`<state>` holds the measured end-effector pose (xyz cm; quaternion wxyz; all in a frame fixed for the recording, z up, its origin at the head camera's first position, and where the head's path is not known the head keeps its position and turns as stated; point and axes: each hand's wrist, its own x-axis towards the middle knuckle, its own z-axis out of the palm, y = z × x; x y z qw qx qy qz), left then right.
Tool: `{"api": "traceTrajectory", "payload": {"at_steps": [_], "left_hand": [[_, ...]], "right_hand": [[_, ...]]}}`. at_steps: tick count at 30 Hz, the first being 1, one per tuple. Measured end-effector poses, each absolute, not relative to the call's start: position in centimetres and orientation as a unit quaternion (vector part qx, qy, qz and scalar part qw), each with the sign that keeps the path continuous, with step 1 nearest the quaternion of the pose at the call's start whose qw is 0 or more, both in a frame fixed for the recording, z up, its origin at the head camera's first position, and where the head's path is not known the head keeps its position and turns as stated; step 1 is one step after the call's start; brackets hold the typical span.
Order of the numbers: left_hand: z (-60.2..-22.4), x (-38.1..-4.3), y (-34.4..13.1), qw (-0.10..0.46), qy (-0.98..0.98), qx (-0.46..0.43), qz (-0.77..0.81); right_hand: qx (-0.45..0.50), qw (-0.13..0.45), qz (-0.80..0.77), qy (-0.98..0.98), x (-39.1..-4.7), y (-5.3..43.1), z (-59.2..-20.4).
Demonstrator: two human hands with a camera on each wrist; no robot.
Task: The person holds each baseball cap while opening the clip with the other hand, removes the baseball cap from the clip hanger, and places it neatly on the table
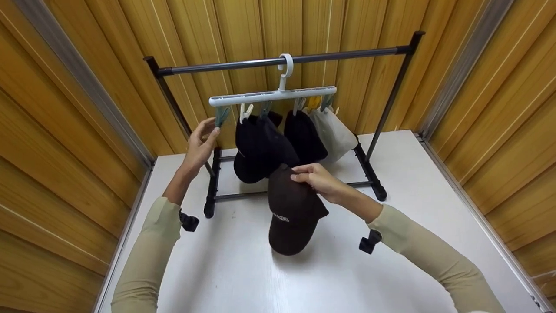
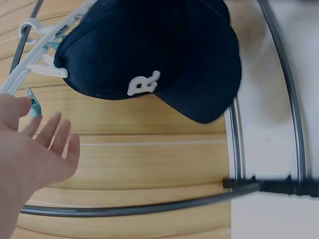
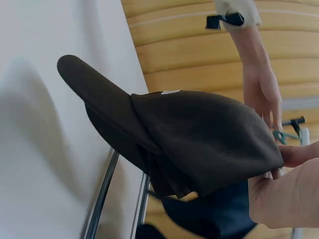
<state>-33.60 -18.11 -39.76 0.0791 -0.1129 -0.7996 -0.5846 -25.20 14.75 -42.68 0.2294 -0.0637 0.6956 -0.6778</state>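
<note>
My right hand [image 1: 323,180] pinches the crown of a dark brown baseball cap [image 1: 291,204] between thumb and fingers. Held above the white surface, the cap has its brim pointing down and pale lettering on its front. My left hand [image 1: 202,143] is at a teal clothes clip [image 1: 222,115] under the left end of a white clip hanger [image 1: 269,96]. In the left wrist view the clip's tip [image 2: 34,105] lies at the gap between thumb and fingers, which are spread and fairly straight. Beside it hangs a navy cap [image 2: 149,50] with a white letter.
More headwear hangs from the hanger's clips: a black cap [image 1: 302,134] and a whitish one [image 1: 334,132]. The hanger hooks over the bar of a dark metal rack [image 1: 356,53], which stands on a white tabletop [image 1: 243,278]. Wood-look walls [image 1: 499,108] surround it.
</note>
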Motion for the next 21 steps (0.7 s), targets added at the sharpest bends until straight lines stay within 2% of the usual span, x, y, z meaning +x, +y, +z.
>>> {"api": "traceTrajectory", "payload": {"at_steps": [5,13,21], "left_hand": [[-40.9,-32.7,-19.1,0.129,-0.911,-0.11,-0.376],[-43.6,-30.6,-19.5,0.161,-0.975,-0.154,-0.022],[-45.5,-28.8,-20.7,0.154,-0.975,-0.16,-0.004]], "right_hand": [[-0.046,0.223,-0.68,0.697,-24.8,17.7,-43.2],[-0.039,0.22,-0.656,0.721,-24.8,21.9,-44.5],[-0.025,0.203,-0.651,0.731,-24.3,25.9,-46.1]]}}
